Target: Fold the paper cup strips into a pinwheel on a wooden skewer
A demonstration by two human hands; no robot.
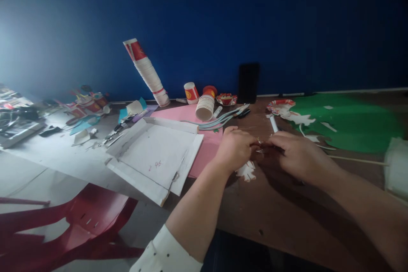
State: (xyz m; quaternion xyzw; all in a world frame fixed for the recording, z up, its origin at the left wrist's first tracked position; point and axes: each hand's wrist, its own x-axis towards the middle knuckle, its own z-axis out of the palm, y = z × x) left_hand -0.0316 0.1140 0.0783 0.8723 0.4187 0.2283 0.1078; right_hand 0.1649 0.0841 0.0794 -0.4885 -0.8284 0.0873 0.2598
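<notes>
My left hand and my right hand meet over the brown table, fingertips pinched close together. Whatever is between them is small and mostly hidden by the fingers. Just under my left hand a white paper cutout with jagged edges shows. Beyond my right hand lies a short white stick-like piece. A red-and-white cut paper cup with ragged strips sits behind it, near white scraps.
A shallow white cardboard tray lies left on pink paper. Behind are scissors, grey cables, paper cups, a leaning cup stack and a dark phone. Green paper lies right; a red chair stands lower left.
</notes>
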